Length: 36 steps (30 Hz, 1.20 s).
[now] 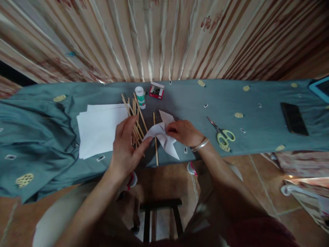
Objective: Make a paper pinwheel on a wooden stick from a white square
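A white paper pinwheel lies on the cloth-covered table, on top of a single wooden stick. The fingers of my right hand are pinched together at its centre; whether they also hold a pin is hidden. My left hand is open, its thumb close to the pinwheel's left blade and its fingers spread over a bunch of wooden sticks. Contact between that thumb and the blade is hard to tell. Left of this hand is a stack of white paper sheets.
Behind the sticks stands a glue stick, beside an opened red box of small metallic pieces. Scissors with yellow-green handles lie on the right. Farther right are a dark phone and a blue-edged device. A curtain hangs behind the table.
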### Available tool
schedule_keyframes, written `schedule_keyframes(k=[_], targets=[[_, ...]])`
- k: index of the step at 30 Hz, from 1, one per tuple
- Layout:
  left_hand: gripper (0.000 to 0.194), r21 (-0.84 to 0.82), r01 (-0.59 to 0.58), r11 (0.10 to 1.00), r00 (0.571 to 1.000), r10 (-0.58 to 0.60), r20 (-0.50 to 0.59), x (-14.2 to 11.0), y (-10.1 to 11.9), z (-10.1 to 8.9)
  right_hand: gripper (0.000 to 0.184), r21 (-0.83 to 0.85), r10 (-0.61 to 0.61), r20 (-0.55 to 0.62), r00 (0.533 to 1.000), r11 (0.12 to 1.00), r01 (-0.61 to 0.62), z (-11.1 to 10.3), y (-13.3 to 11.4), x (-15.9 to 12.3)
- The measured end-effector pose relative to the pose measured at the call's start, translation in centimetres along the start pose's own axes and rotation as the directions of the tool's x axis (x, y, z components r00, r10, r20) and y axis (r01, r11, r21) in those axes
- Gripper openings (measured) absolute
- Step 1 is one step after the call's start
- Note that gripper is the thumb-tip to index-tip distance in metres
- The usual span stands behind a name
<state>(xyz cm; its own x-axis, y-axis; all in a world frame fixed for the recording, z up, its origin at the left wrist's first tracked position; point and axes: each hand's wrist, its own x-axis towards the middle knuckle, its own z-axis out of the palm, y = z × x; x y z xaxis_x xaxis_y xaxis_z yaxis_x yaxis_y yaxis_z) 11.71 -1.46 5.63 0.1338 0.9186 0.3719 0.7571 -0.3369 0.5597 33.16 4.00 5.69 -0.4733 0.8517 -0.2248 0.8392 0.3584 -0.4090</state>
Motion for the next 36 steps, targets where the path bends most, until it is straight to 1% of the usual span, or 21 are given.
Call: schedule_keyframes(k=[1,3,5,7,10,15,19,21,27,32,36], targets=[[0.051,0.002,0.018,1.000,0.998,-0.018,0.053,1.0,-0.1,0.2,0.017,-0.004,-0.002,-0.004,1.000,1.000,0.002,0.0,0.0,0.0],[0.053,-0.015,0.025,1.000,0.982,-0.021,0.186,2.6,-0.2,1.3,0.018,-0.005,-0.016,-0.014,1.000,1.000,0.016,0.1,0.1,0.0],[0.055,-0.023,0.065,0.998,0.956,-0.056,0.289,3.4,-0.1,2.7,0.018,-0.001,-0.041,-0.025,0.999,0.999,0.041,0.2,0.2,0.0],[0.054,0.009,0.071,0.997,0.934,-0.069,0.351,3.6,0.0,3.9,0.018,0.004,-0.064,-0.036,0.997,0.998,0.064,0.2,0.2,-0.1],[0.046,0.048,0.047,0.998,0.933,-0.061,0.354,3.7,0.2,4.7,0.018,0.010,-0.065,-0.037,0.997,0.998,0.066,0.1,0.3,-0.2],[0.030,0.092,0.041,0.995,0.907,-0.076,0.413,4.8,0.6,4.8,0.020,0.028,-0.052,-0.039,0.998,0.998,0.054,0.0,0.0,-0.3],[0.032,0.140,0.046,0.989,0.901,-0.101,0.421,5.3,0.7,5.1,0.020,0.045,-0.047,-0.047,0.998,0.998,0.049,-0.1,0.0,-0.4],[0.035,0.136,0.055,0.989,0.900,-0.108,0.422,5.3,0.7,5.2,0.020,0.051,-0.050,-0.058,0.997,0.997,0.053,0.0,0.1,-0.5],[0.038,0.013,0.129,0.992,0.872,-0.120,0.474,5.4,1.0,5.0,0.020,0.101,-0.079,-0.112,0.991,0.991,0.090,0.6,0.6,-0.6],[0.034,-0.138,0.184,0.973,0.876,-0.099,0.472,5.3,1.1,4.8,0.019,0.092,-0.075,-0.141,0.987,0.992,0.089,0.7,0.6,-0.8],[0.031,-0.279,0.246,0.928,0.878,-0.091,0.470,5.2,1.0,4.8,0.019,0.079,-0.053,-0.180,0.982,0.995,0.068,0.6,0.6,-1.0]])
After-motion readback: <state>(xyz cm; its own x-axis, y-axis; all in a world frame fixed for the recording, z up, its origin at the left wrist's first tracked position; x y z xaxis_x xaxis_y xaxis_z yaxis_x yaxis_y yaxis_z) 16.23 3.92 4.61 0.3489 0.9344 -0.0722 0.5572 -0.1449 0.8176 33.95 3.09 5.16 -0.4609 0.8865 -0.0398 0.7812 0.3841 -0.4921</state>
